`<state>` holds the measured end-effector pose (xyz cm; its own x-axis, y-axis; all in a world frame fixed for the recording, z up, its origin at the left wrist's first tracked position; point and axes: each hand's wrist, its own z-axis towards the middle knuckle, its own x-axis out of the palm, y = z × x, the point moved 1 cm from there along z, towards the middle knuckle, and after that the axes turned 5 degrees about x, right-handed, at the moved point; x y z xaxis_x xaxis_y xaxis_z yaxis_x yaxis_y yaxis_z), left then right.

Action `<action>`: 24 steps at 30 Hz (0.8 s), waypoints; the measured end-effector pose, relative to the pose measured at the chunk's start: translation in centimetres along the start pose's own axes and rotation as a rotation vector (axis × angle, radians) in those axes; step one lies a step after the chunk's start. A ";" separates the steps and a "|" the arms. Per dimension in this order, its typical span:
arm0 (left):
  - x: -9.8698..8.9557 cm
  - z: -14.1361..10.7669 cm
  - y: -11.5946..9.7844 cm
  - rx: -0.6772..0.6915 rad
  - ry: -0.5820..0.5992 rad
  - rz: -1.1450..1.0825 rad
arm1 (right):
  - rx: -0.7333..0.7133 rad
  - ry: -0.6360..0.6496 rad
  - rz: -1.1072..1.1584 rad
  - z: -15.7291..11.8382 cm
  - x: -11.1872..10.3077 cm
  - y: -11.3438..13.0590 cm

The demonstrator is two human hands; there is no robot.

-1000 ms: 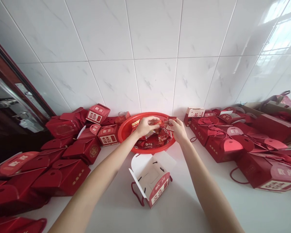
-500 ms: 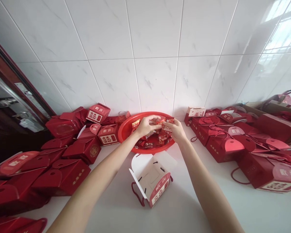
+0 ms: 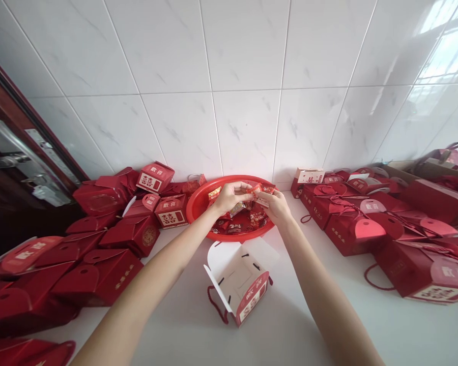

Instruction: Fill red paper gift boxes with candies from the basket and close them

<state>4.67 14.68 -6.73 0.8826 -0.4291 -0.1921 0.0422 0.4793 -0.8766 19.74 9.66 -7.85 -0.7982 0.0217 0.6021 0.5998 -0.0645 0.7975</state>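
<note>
Over a red oval basket [image 3: 194,216] of wrapped sweets [image 3: 238,223], both of my hands meet near the back right. My left hand [image 3: 231,197] has its fingertips pinched together at a small red packet [image 3: 258,189]. Beside it, my right hand [image 3: 275,203] is closed on red wrapped sweets, their exact number unclear. Just in front of the basket stands an open red and white box [image 3: 238,279], its flaps spread and its inside bare, with a dark red cord handle hanging at its left.
Closed red boxes [image 3: 99,274] crowd the left side, and more red boxes [image 3: 353,231] with cords fill the right. A tiled wall [image 3: 248,132] rises behind the basket. A dark door with a metal handle [image 3: 7,161] is at the far left.
My fingers have shifted slightly around the red packets, and the fingertips of my left hand are a little farther right. The open box and basket have stayed in place.
</note>
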 end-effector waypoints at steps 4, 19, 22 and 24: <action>0.0 0.0 0.0 -0.032 0.035 0.066 | 0.018 -0.026 0.033 0.3 -0.3 0.0; -3.3 -1.4 3.0 -0.514 0.515 0.820 | 0.038 -0.084 0.069 0.3 -0.2 0.5; -3.7 -1.7 3.7 -0.496 0.501 0.848 | 0.041 -0.085 0.061 0.4 -0.3 0.4; -3.6 -1.8 4.1 -0.442 0.453 0.822 | 0.042 -0.085 0.051 0.4 -0.4 0.4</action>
<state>0.86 16.78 -10.42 0.2985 -0.3882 -0.8719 -0.7497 0.4699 -0.4660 20.27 10.02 -7.76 -0.7598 0.1044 0.6417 0.6430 -0.0256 0.7655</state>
